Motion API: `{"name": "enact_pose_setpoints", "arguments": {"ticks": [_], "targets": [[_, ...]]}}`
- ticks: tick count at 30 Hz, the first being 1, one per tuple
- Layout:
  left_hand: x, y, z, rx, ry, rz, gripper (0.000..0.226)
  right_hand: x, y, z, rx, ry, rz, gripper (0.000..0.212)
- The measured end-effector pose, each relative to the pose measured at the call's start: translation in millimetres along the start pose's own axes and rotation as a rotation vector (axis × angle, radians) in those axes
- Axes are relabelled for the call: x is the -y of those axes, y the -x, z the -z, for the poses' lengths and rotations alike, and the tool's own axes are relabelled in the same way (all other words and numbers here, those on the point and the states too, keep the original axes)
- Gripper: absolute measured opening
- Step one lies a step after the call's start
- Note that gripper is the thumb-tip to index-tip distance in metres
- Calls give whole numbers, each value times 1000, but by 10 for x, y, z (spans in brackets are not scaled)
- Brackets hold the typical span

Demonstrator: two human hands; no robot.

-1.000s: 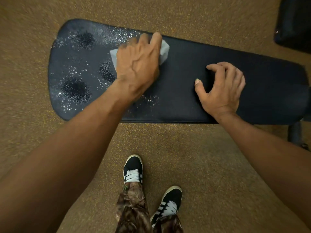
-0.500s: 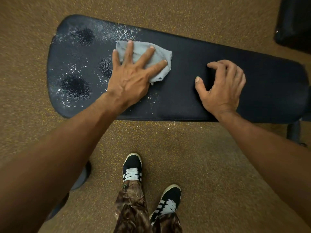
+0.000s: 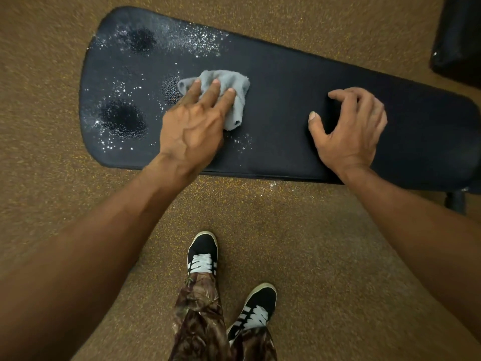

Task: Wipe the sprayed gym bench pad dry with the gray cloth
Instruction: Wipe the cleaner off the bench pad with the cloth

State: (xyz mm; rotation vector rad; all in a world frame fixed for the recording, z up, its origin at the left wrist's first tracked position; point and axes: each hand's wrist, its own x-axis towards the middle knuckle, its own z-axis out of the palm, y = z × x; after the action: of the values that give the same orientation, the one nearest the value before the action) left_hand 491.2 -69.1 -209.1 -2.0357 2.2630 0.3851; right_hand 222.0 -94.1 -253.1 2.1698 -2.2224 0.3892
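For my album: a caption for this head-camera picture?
The left hand presses a cloth on the wet pad; right hand rests on its dry end.

— Where does the camera sit?
— On the person's head: one wide-angle lens, facing forward and steeply down.
— How near?
— Close. The bench pad (image 3: 286, 113) crosses the upper frame, its right end cut by the edge, with the left hand (image 3: 192, 126) and right hand (image 3: 348, 134) on it.
— And the lower frame?
— The speckled floor (image 3: 338, 256) and the wearer's own black shoes (image 3: 202, 252), seen from almost straight above.
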Motion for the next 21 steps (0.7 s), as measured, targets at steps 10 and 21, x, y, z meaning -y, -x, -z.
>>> {"name": "enact_pose_setpoints", "arguments": {"ticks": [10, 21], "targets": [[-83, 39, -275, -22, -7, -207, 69, -2, 10, -7, 2, -2, 6, 54], [-164, 362, -405, -32, 40, -218, 75, 3, 4, 19, 6, -8, 8, 56]]}}
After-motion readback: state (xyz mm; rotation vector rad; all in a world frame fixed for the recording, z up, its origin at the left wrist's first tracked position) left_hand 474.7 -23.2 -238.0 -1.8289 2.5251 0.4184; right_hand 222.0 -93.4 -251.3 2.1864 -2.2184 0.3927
